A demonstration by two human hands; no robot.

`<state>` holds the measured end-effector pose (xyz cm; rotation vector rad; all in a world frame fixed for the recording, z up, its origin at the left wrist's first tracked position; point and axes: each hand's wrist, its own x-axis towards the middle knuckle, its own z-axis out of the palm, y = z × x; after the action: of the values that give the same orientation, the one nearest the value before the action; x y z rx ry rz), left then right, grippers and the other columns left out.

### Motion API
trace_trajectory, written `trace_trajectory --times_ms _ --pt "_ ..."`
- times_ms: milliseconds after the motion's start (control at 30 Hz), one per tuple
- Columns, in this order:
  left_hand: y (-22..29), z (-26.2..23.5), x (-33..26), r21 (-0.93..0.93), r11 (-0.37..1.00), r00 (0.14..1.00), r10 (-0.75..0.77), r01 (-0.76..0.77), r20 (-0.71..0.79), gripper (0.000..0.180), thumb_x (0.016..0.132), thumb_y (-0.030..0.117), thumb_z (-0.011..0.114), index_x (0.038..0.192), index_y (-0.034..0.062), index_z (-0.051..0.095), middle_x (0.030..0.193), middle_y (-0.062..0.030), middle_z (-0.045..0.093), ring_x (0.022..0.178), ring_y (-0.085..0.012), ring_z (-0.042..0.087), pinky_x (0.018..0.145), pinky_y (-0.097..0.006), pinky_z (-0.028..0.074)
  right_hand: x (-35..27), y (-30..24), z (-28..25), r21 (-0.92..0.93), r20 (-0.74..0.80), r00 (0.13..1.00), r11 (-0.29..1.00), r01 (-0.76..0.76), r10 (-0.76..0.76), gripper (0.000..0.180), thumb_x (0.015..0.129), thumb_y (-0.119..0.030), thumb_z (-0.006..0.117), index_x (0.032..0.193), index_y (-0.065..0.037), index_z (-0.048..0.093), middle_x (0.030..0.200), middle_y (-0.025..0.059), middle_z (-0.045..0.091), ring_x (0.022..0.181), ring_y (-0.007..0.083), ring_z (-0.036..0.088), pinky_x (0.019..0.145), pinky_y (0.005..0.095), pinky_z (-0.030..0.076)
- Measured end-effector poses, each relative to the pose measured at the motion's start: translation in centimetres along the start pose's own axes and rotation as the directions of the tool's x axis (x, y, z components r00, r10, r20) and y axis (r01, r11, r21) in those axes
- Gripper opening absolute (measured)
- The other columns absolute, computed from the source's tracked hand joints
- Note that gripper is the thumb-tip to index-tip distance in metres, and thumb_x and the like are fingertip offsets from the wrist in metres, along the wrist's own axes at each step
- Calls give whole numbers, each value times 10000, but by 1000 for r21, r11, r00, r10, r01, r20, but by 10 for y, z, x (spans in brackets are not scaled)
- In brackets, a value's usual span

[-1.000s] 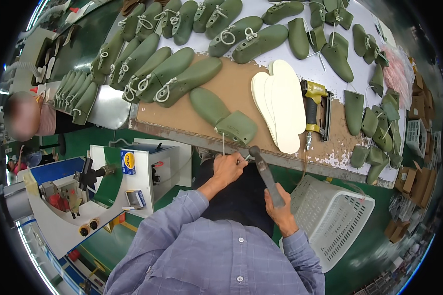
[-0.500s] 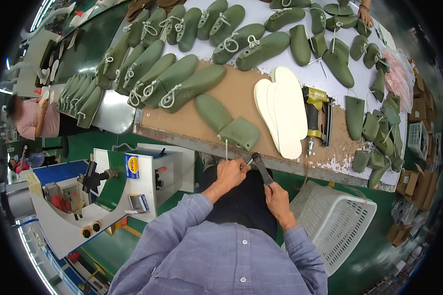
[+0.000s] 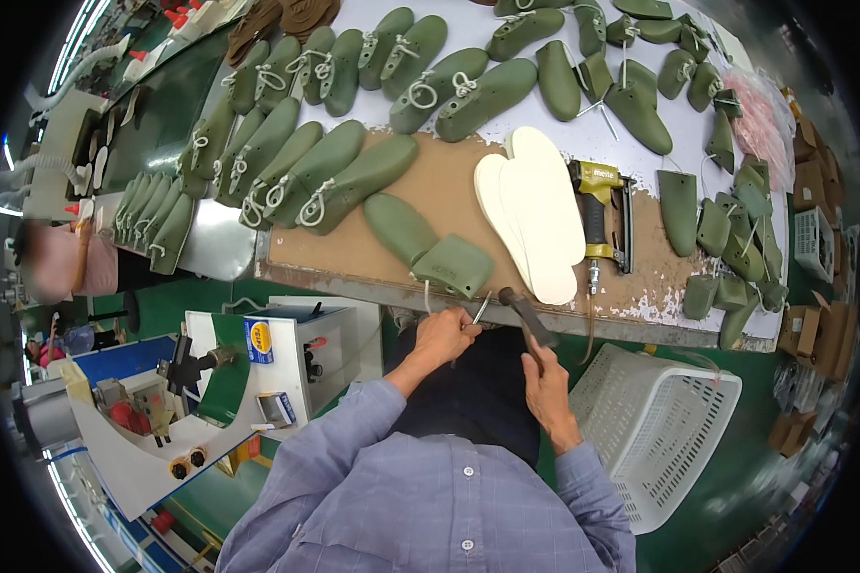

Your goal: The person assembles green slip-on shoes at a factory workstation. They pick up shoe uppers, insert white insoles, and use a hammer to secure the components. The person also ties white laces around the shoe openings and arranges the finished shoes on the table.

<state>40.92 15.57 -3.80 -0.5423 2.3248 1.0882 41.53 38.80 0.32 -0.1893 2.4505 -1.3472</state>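
Observation:
Near the table's front edge my left hand [image 3: 444, 336] is closed around a thin metal rod [image 3: 483, 307], tip pointing up and away. My right hand [image 3: 547, 390] grips a hammer [image 3: 530, 319], its dark head just right of the rod and apart from it. Just beyond my left hand lies a green shoe last, its toe part [image 3: 392, 227] angled against its heel part [image 3: 455, 265]. A white cord [image 3: 426, 294] hangs from the heel part towards my left hand. Whether those fingers also hold the cord, I cannot tell.
Stacked white insoles [image 3: 545, 220] and a yellow-black nail gun [image 3: 597, 215] lie on the worn table [image 3: 325, 260]. Several corded green lasts [image 3: 363, 181] line the back and right. A white basket [image 3: 659, 430] stands low right; a white machine [image 3: 287, 372] stands left. Another person [image 3: 53, 260] is far left.
The hammer has tilted, its head shifting right and nearer to me. My right hand has turned with it. The rod shows more clearly in my left hand. The whole view has shifted slightly.

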Motion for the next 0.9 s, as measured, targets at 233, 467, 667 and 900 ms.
trace_trajectory --times_ms 233,467,667,900 --pt "13 -10 7 -771 623 989 -28 131 145 253 934 84 750 1099 -47 610 1012 -144 706 823 -194 712 747 -301 595 -39 32 -15 241 -262 958 969 -55 119 440 1042 -124 590 1463 -53 480 825 92 636 670 146 582 605 306 486" --pt "-20 17 8 -578 812 995 34 -81 -93 250 923 38 731 1117 -51 602 967 -162 716 845 -217 732 760 -329 588 -52 32 -2 218 -211 967 971 -99 146 450 1041 -137 601 1463 -49 471 1080 187 701 850 225 686 774 339 554" --pt "-19 12 -8 -182 969 983 148 -167 -110 246 957 132 687 1135 -24 623 865 -221 723 831 -387 724 754 -430 560 -43 12 -5 191 -64 987 972 -133 148 418 1039 -149 610 1432 -57 505 1234 252 669 1058 339 696 902 381 540" --pt "-19 17 -15 -146 984 994 95 -103 -61 234 977 140 655 1095 -62 644 884 -158 755 711 -214 723 687 -347 574 -32 19 3 69 -98 993 995 76 -69 476 1037 -139 610 1483 -90 451 1034 171 699 780 213 660 725 351 543"
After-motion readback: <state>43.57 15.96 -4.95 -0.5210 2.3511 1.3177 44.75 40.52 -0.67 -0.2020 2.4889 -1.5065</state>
